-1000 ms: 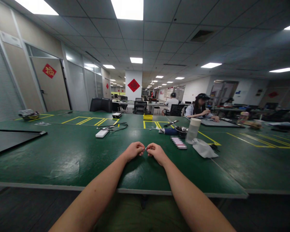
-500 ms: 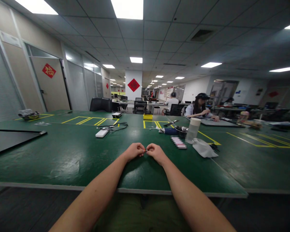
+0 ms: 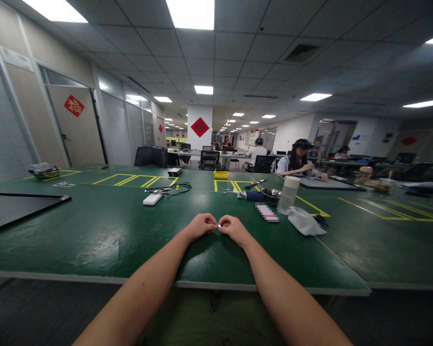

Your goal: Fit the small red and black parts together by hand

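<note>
Just above the green table (image 3: pixel 137 240), my left hand (image 3: pixel 202 226) and my right hand (image 3: pixel 233 228) meet fingertip to fingertip in front of me. Both are closed in a pinch. Between them is a tiny object (image 3: pixel 218 226) with a bright, whitish or metallic face; it is too small to name. The fingers cover most of it, and each hand seems to grip one side. Both forearms reach in over the table's front edge.
Ahead to the left lie a white power bank (image 3: pixel 153 199) and a black cable (image 3: pixel 176 188). Rightward stand a frosted bottle (image 3: pixel 288 194), a white pouch (image 3: pixel 305 221), a metal bowl (image 3: pixel 271 194) and a blurred pink card-like item (image 3: pixel 267 212). A co-worker (image 3: pixel 298 161) sits across the table.
The small object between my fingertips looked dark with an orange-red spot before; now a bright, light face shows. Both hands stay in nearly the same place.
</note>
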{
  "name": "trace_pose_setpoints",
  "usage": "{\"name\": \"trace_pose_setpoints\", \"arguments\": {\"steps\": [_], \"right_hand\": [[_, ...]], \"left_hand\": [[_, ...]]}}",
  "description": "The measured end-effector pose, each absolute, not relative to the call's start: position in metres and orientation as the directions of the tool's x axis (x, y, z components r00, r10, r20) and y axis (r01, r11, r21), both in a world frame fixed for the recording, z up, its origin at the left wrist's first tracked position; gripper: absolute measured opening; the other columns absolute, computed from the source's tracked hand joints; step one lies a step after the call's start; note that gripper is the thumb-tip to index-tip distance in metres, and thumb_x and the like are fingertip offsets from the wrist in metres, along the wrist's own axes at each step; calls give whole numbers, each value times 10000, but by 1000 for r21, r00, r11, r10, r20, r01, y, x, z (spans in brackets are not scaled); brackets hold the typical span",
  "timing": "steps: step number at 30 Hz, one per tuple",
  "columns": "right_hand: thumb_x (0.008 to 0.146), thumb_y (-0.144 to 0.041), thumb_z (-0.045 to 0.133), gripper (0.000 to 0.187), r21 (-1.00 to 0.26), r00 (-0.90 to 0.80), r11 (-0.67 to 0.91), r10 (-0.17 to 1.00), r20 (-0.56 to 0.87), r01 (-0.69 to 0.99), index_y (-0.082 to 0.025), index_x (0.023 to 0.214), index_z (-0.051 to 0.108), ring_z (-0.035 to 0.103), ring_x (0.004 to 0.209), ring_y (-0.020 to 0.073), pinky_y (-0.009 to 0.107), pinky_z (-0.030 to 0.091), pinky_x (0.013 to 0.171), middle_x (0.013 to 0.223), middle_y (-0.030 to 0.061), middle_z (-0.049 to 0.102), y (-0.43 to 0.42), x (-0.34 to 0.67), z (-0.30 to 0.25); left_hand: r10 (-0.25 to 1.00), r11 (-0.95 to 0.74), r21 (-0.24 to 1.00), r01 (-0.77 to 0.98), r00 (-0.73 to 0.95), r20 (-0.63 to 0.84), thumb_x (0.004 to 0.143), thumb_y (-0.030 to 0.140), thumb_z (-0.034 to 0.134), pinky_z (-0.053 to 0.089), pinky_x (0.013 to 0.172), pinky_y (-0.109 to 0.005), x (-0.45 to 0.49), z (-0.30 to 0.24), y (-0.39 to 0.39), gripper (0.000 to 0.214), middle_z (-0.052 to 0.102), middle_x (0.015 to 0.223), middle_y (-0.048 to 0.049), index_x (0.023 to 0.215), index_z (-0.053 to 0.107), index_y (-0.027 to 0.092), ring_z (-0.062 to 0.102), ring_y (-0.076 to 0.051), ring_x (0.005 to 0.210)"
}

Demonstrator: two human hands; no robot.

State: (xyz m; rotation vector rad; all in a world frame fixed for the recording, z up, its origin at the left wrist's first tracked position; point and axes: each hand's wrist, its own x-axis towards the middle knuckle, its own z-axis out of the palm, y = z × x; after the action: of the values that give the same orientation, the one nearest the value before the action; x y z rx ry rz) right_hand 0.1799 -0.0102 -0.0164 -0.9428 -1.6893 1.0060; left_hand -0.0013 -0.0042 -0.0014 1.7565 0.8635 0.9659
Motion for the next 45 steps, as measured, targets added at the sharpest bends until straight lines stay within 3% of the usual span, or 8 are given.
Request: {"name": "trace_pose_setpoints", "arguments": {"steps": [7,13,18,22,29,34,40,45], "right_hand": [[592,-170,644,174,-930,-284,344,912,298,131,-155,765,641,555,578,122,230,399,560,649,-11,637,-12,180,-12],[589,-157,634,332,-947,-267,322,912,312,-4,-165,920,632,620,748,161,268,456,693,837,34,679,-10,180,-12],[592,-137,604,478,-959,-245,269,927,283,-90,-190,1066,565,607,645,136,258,464,633,777,8,666,-8,179,-14],[603,-137,590,459,-966,-235,241,937,257,-98,-176,1060,564,574,563,118,250,451,582,716,1,656,-10,179,-12],[614,-156,613,241,-971,-247,218,940,235,-94,-151,854,632,570,579,114,242,446,582,733,26,669,-11,177,-9],[618,-161,623,267,-971,-244,226,940,239,-81,-156,885,615,565,564,111,227,427,555,686,7,657,-9,178,-11],[632,-173,630,300,-970,-274,241,930,244,-46,-166,930,599,566,552,110,239,438,573,698,2,657,-12,178,-11],[631,-164,643,319,-962,-270,267,923,274,-64,-171,946,595,570,584,115,244,442,600,700,-1,655,-16,177,-8]], "left_hand": [[848,-337,929,153,478,229,653,244,690,378,479,-193,0,-6,0,186,571,546,26,719,551,140,522,-95,493],[829,-428,880,207,478,290,704,230,644,390,486,-191,2,-6,-3,295,574,597,46,966,520,168,538,-105,499],[750,-647,638,418,499,434,761,262,605,405,581,-213,1,3,-14,294,631,719,2,1051,580,219,575,-137,600],[695,-718,434,544,526,490,797,311,577,403,653,-238,5,7,-21,291,667,831,-36,1082,598,257,615,-192,710],[694,-713,371,595,525,493,821,318,546,411,708,-255,8,6,-23,279,676,900,-69,1087,585,245,628,-234,803],[728,-679,376,630,510,458,820,339,549,418,751,-255,9,9,-25,281,673,921,-57,1087,570,252,630,-227,842],[767,-617,228,753,510,388,870,370,465,433,763,-255,12,17,-32,292,655,1033,-35,1137,515,263,623,-212,927],[755,-625,191,757,525,392,865,358,482,435,741,-243,12,17,-33,281,655,1019,-30,1129,512,264,631,-196,890]]}}
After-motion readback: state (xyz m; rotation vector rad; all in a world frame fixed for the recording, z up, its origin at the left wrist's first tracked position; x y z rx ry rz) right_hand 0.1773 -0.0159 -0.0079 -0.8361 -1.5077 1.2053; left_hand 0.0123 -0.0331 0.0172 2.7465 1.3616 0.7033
